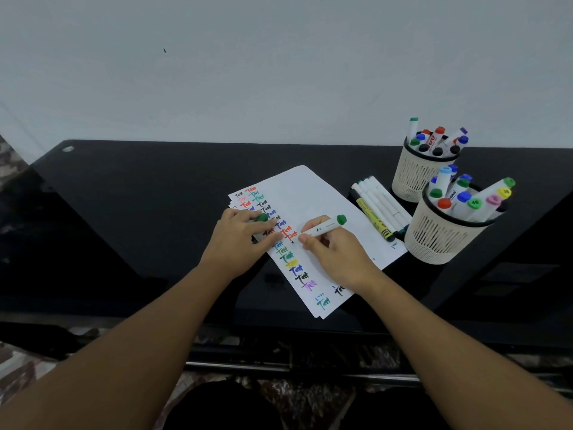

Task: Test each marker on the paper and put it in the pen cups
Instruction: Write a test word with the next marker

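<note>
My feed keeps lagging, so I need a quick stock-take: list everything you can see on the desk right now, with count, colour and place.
glossy black desk: one, black, spans the view below a pale wall
white paper sheets: small stack, white with rows of coloured test words, desk centre
white marker with green end cap: one, tip at the paper
loose green cap: one, under the left fingers
loose white markers: about five, one yellow-labelled, between paper and cups
far cream slotted pen cup: one, holds mixed-cap markers, right rear
near cream slotted pen cup: one, holds mixed-cap markers, right
left hand: holds the cap, rests on the paper
right hand: grips the marker
</note>
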